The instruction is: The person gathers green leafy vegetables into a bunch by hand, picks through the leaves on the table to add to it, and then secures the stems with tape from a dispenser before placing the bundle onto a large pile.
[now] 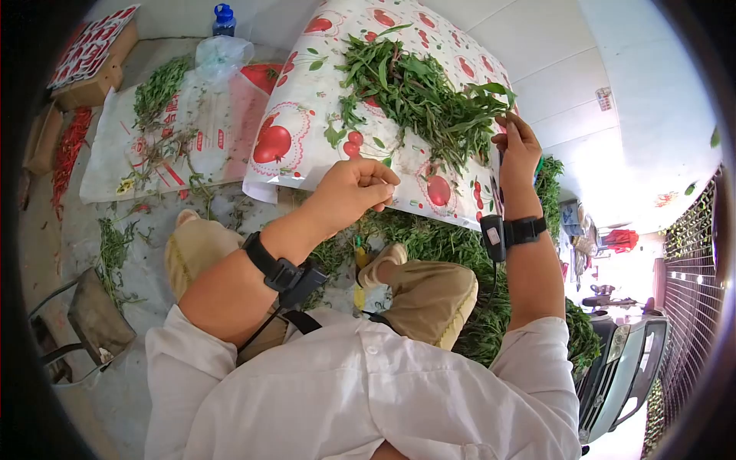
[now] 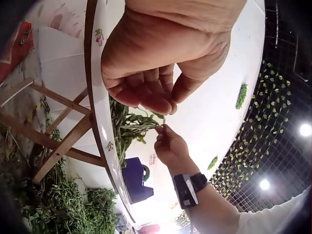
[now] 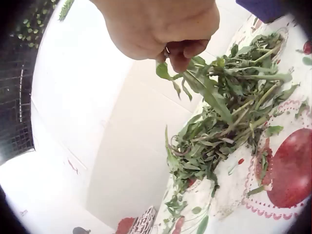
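Observation:
A pile of leafy green stems [image 1: 429, 96] lies on the table with a fruit-print cover [image 1: 314, 84]. At the pile's right end, my right hand [image 1: 517, 153] pinches a leafy sprig between thumb and fingers; the right wrist view shows the sprig's leaves [image 3: 207, 90] hanging just below this hand [image 3: 163, 29]. My left hand [image 1: 356, 190] is over the table's near edge, left of the right hand. In the left wrist view its fingers are curled in toward the thumb [image 2: 187, 87], and nothing is plainly visible between them.
More greens [image 1: 429, 241] heap on the floor below and right of the table. At left lie a white sack [image 1: 222, 157] with plant scraps, red peppers [image 1: 70, 153], a carton [image 1: 96, 88] and a blue bottle [image 1: 224, 21]. A chair [image 1: 96, 314] stands at lower left.

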A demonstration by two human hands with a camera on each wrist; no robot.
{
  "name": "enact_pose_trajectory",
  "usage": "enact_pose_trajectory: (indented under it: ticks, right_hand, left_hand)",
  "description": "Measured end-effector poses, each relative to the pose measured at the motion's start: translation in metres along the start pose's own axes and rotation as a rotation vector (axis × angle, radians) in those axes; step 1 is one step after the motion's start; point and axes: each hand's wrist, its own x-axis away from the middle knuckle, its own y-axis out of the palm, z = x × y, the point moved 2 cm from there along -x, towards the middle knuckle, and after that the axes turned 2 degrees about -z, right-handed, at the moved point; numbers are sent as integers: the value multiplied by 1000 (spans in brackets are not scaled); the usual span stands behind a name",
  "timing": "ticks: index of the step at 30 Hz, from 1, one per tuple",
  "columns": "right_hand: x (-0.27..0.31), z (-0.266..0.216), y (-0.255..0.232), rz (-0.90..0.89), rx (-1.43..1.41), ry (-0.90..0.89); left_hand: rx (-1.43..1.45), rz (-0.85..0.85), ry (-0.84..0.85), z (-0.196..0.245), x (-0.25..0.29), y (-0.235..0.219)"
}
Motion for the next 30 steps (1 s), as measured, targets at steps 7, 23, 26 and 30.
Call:
enact_pose_trajectory:
  ticks: [7,23,26,30]
  right_hand:
    - [-5,-20,-14,62,-54,-208]
    - [56,-41,31,-277,136,-274]
    - [76,-45,47,-331,259,-283]
    - [100,-62,68,-397,391,-384]
  left_hand:
    - [-11,10,-2,-8,-10,-2]
    - [1,67,135,-2,-2,-2]
    - [113,80,204,1,3,-2]
    - [81,190,324,5,5,-5]
